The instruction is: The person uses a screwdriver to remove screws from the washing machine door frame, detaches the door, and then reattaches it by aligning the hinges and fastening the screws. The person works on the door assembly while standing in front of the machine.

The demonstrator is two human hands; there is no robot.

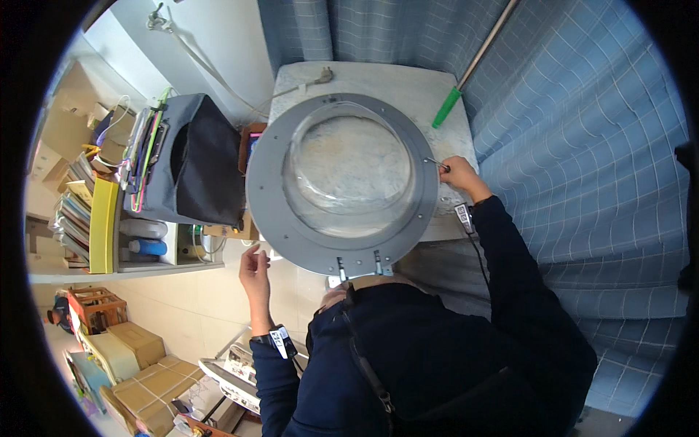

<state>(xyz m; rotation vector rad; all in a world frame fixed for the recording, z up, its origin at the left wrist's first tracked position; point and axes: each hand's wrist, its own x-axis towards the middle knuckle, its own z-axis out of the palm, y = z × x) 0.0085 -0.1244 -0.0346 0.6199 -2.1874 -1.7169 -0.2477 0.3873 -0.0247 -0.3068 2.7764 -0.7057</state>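
A round grey ring (269, 182) with small fasteners around it and a clear domed window (349, 171) in its middle lies on a pale mottled worktop (378, 76). My right hand (460, 176) grips a small screwdriver (443, 167), whose thin shaft reaches the ring's right rim. Two metal fittings (377, 261) sit on the ring's near edge, close to my body. Outside the ring's lower left, my left hand (255, 271) is raised with loosely bent fingers apart, holding nothing.
A green-handled pole (447, 108) leans at the back right beside blue checked curtains (553, 182). A plug (322, 76) rests behind the ring. Leftward are a dark fabric bag (196, 153) and a shelf unit (102, 226) with books and bottles; cardboard boxes (153, 390) stand on the floor below.
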